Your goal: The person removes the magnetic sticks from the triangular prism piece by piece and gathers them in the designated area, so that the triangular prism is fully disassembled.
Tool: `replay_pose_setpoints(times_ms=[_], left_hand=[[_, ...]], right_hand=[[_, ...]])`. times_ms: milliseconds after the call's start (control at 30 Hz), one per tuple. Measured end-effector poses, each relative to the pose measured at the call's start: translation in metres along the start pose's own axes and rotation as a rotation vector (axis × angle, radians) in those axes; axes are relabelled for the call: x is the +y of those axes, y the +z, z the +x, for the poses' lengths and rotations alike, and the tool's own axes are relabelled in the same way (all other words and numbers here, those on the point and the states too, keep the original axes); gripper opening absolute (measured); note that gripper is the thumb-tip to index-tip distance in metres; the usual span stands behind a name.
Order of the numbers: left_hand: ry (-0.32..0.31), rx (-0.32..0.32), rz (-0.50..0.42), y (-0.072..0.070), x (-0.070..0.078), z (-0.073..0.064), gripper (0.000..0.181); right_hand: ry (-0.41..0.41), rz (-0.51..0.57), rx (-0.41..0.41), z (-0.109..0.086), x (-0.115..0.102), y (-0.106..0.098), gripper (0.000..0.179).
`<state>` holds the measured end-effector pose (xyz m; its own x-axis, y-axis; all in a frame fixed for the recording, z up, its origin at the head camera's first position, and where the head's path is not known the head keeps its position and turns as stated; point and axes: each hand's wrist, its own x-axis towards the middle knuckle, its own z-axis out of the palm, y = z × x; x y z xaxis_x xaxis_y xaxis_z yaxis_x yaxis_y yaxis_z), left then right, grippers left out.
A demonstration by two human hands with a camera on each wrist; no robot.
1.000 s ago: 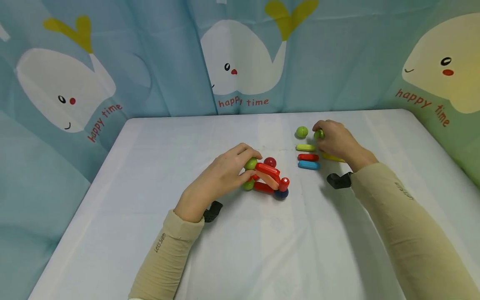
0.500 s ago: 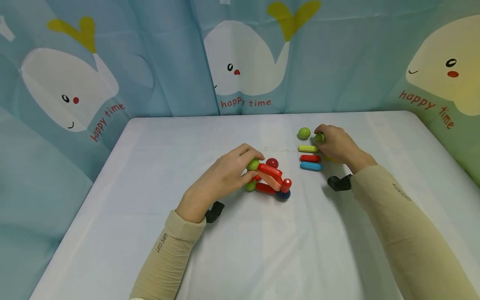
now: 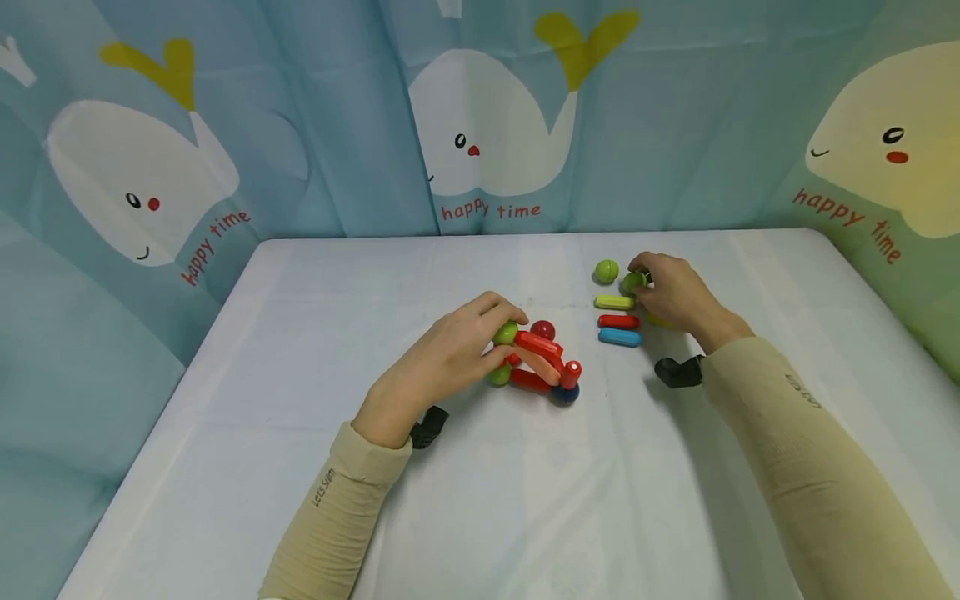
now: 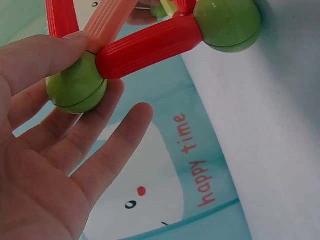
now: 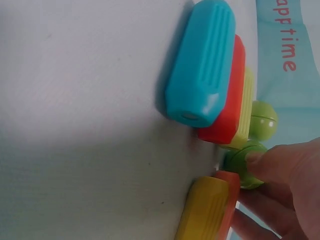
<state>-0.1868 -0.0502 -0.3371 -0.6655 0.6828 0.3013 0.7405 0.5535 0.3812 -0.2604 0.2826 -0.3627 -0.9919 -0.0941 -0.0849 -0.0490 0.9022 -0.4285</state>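
In the head view, my left hand [image 3: 442, 358] grips a green ball [image 4: 75, 90] at the upper corner of a built frame of balls and sticks. In the left wrist view the thumb lies on this ball, with fingers behind it. A red stick [image 4: 150, 47] joins it to another green ball [image 4: 227, 22]; an orange stick [image 4: 110, 22] also meets it. Lower down are a dark blue ball [image 3: 565, 394] and a dark red ball [image 3: 543, 331]. My right hand [image 3: 678, 292] pinches a loose green ball [image 5: 242, 162] beside the row of sticks.
Left of the right hand lie a blue stick [image 5: 202, 65], a red stick [image 5: 231, 100] and a yellow-green stick [image 3: 614, 302]. Another green ball [image 3: 606, 271] sits behind them. Yellow [image 5: 204, 210] and orange [image 5: 230, 200] sticks lie under the right hand. A whale-print curtain [image 3: 337, 125] borders the white table [image 3: 337, 292].
The green ball in my right hand has shifted slightly left and towards me, and more of it shows. My left hand holds the frame in about the same place.
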Motion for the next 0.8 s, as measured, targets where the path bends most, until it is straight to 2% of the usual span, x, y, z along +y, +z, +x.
replay_pose_setpoints(times_ms=[200,367,567,800], left_hand=[[0.004,-0.005,-0.005,0.001,0.002,0.002,0.037],[0.002,-0.002,-0.006,0.0,0.003,0.002,0.037],[0.006,-0.003,-0.017,0.002,0.001,0.001,0.038],[-0.035,-0.017,-0.059,0.004,0.001,0.001,0.048]], right_hand=[[-0.005,-0.002,0.029,-0.005,0.001,-0.003,0.045],[-0.085,0.01,0.156,-0.015,-0.007,-0.005,0.041],[-0.195,0.175,0.351,-0.039,-0.028,0.004,0.035],[-0.259,0.296,0.407,-0.062,-0.053,0.012,0.032]])
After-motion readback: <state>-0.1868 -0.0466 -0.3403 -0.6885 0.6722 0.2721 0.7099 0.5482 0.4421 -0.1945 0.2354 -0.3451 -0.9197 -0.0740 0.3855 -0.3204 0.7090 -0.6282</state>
